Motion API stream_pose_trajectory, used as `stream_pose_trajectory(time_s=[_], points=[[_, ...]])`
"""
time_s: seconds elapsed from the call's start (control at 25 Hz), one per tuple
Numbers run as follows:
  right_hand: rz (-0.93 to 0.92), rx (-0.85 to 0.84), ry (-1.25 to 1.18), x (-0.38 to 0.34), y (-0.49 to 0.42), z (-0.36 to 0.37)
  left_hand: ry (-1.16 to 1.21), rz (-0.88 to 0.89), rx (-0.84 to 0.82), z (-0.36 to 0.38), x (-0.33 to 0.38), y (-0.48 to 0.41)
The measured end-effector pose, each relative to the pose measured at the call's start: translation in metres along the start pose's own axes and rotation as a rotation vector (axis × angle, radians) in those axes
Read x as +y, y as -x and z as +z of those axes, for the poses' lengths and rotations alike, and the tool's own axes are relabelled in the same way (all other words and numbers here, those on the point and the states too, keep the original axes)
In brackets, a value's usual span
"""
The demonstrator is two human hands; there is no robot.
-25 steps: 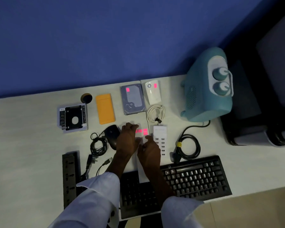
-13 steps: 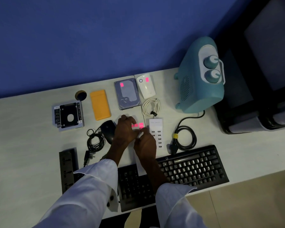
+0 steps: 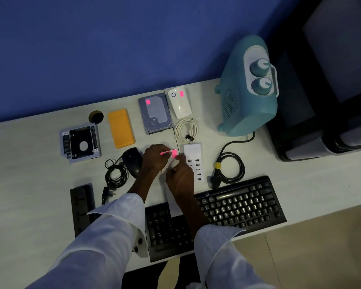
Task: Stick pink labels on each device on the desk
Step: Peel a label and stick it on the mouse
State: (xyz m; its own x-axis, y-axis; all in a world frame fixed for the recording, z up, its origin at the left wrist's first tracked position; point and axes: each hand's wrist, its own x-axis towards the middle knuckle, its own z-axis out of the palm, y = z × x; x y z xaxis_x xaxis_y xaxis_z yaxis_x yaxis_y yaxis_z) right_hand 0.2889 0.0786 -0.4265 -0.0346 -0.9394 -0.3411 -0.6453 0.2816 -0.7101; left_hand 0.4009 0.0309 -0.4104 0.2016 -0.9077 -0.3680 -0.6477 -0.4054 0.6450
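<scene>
Both hands, the left hand [image 3: 154,158] and right hand [image 3: 180,176], pinch a pink label sheet [image 3: 171,153] mid-worktop [image 3: 29,174], with only the hard drive [image 3: 155,113] and white adapter [image 3: 180,104] tagged, while the mouse [image 3: 132,161], USB charger [image 3: 194,161], keyboard [image 3: 238,203] and heater [image 3: 246,97] show no labels.

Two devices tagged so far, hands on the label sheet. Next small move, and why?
Probably finish peeling one pink label off the sheet and press it onto the white USB charger. Both hands, left and right, are working the sheet beside it, and it has no label, unlike the hard drive and white adapter.
</scene>
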Motion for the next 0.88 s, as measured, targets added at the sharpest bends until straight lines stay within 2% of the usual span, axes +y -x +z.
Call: stream_pose_trajectory(time_s=[0.12, 0.36, 0.56, 0.88], points=[[-0.041, 0.092, -0.017, -0.001, -0.003, 0.001, -0.017, 0.014, -0.032, -0.005, 0.0, -0.001], [-0.077, 0.138, -0.065, -0.006, -0.009, 0.0, 0.082, -0.006, -0.122, -0.012, -0.006, -0.001], [-0.082, 0.141, -0.074, -0.008, -0.012, -0.002, 0.156, -0.037, -0.098, -0.009, -0.008, 0.0], [-0.083, 0.218, -0.053, -0.013, -0.013, -0.002, 0.071, -0.049, -0.095, -0.011, -0.008, 0.0]])
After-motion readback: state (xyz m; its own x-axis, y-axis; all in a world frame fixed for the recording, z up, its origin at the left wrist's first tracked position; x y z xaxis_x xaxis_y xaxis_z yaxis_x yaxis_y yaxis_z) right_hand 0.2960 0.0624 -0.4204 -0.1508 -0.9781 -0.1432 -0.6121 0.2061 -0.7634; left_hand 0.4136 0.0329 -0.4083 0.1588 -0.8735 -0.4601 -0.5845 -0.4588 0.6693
